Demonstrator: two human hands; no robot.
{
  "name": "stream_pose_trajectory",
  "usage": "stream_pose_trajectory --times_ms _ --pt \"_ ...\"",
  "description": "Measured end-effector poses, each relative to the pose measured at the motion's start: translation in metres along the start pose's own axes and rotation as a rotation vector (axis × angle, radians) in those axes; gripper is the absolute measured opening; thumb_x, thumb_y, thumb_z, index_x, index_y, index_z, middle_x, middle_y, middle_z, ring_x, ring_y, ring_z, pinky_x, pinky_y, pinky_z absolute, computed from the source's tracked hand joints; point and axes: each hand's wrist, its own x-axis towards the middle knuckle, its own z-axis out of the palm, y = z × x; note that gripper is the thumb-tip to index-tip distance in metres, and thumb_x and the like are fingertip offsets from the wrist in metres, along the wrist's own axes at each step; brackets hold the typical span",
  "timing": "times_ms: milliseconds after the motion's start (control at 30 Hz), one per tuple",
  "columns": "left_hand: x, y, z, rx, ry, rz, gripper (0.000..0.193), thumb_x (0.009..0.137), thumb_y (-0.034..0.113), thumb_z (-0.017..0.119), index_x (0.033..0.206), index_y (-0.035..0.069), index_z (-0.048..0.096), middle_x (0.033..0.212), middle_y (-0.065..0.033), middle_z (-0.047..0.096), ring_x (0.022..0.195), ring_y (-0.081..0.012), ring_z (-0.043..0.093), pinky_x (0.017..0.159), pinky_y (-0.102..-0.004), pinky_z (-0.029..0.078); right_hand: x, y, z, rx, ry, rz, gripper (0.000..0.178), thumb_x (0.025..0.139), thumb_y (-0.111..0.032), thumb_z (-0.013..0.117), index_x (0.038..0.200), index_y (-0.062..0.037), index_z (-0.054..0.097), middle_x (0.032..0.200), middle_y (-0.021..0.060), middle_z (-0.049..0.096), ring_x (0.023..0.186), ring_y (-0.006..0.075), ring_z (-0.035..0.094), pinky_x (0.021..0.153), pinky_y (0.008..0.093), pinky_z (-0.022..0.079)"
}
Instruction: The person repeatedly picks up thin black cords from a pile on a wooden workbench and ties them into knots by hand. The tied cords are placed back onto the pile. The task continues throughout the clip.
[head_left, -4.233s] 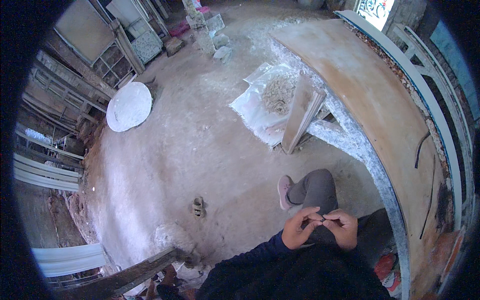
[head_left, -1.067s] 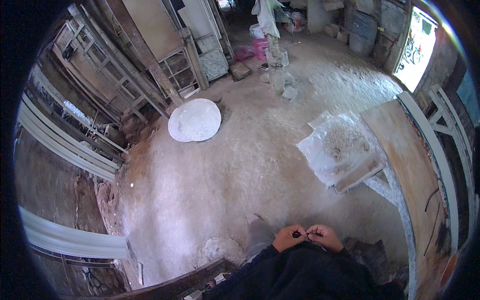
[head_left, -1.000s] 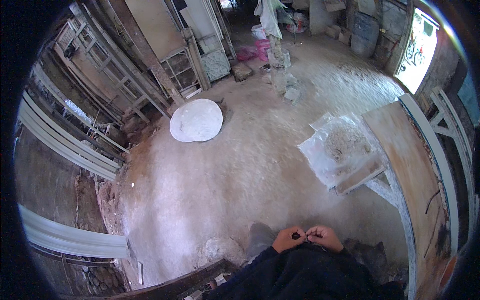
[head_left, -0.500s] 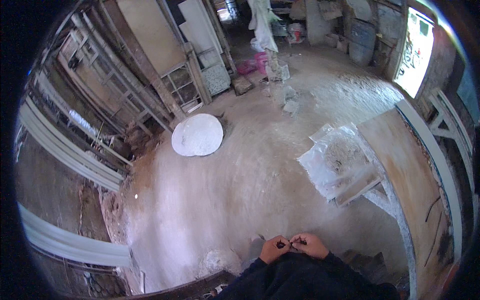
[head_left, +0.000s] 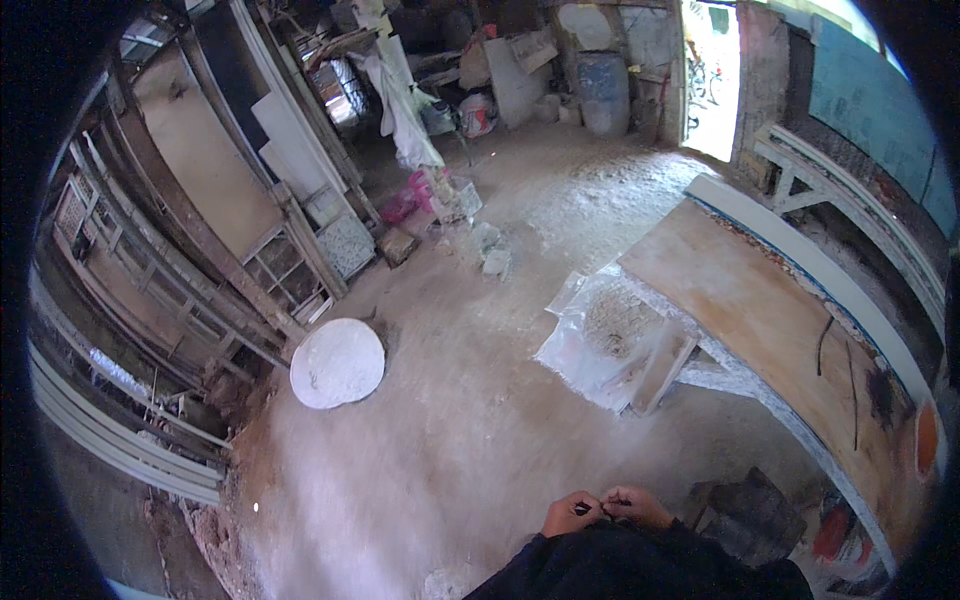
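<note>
At the lower middle, my left hand [head_left: 568, 513] and my right hand [head_left: 640, 507] meet close in front of my dark clothing. Both have their fingers curled into a pinch, fingertips nearly touching. Something small and dark shows between them, too small to name. A dark, crumpled-looking piece [head_left: 755, 515] lies low to the right of my right hand.
On the right stands a long wooden-topped table [head_left: 740, 290]. Beside it, a white plastic sheet [head_left: 575, 345] bears grey powdery material. A round white disc [head_left: 338, 362] lies on the floor at left. Boards and frames [head_left: 200, 150] lean leftward; a blue barrel [head_left: 603, 95] stands far back.
My view has swung to the right and up, so the room's things sit further left and the table shows more. My hands stay together, fingers pinched.
</note>
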Motion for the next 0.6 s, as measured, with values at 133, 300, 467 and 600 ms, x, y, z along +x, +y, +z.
stream_pose_trajectory --times_ms 133,300,467,600 --pt "0.013 0.009 -0.006 0.118 0.082 0.087 0.009 0.077 0.008 0.063 0.082 0.001 0.061 0.077 -0.0033 0.062 0.072 -0.0082 0.058 0.067 -0.0226 0.047 0.013 -0.03 -0.002 -0.154 0.007 0.001 0.023 0.084 -0.017 0.057 0.1 -0.0004 0.053 0.09 0.0026 0.058 0.081 0.0103 0.052 0.074 0.0245 0.041" --pt "0.03 0.021 -0.02 -0.184 -0.029 0.082 0.02 0.08 0.011 0.062 0.096 -0.001 0.06 0.085 -0.0052 0.062 0.072 -0.0107 0.058 0.067 -0.0238 0.047 0.027 -0.044 -0.007 -0.031 -0.02 -0.106 0.022 0.085 -0.016 0.056 0.099 -0.0002 0.053 0.089 0.0037 0.057 0.081 0.0106 0.052 0.074 0.0249 0.041" --pt "0.075 0.011 -0.026 -0.368 -0.219 0.016 0.017 0.08 0.009 0.061 0.093 -0.001 0.059 0.085 -0.0063 0.063 0.074 -0.0128 0.058 0.069 -0.0255 0.047 0.047 -0.045 -0.026 0.024 0.064 -0.2 0.021 0.083 -0.018 0.059 0.096 -0.0021 0.054 0.087 0.003 0.059 0.077 0.0098 0.053 0.071 0.0242 0.042" --pt "0.137 0.032 -0.022 -0.288 -0.396 0.065 0.012 0.081 0.009 0.06 0.089 0.0 0.059 0.084 -0.0053 0.061 0.074 -0.0116 0.057 0.069 -0.0243 0.047 0.055 -0.054 -0.052 0.069 0.27 -0.267 0.02 0.082 -0.019 0.06 0.094 -0.0034 0.055 0.085 0.0025 0.059 0.076 0.0096 0.054 0.069 0.0238 0.043"
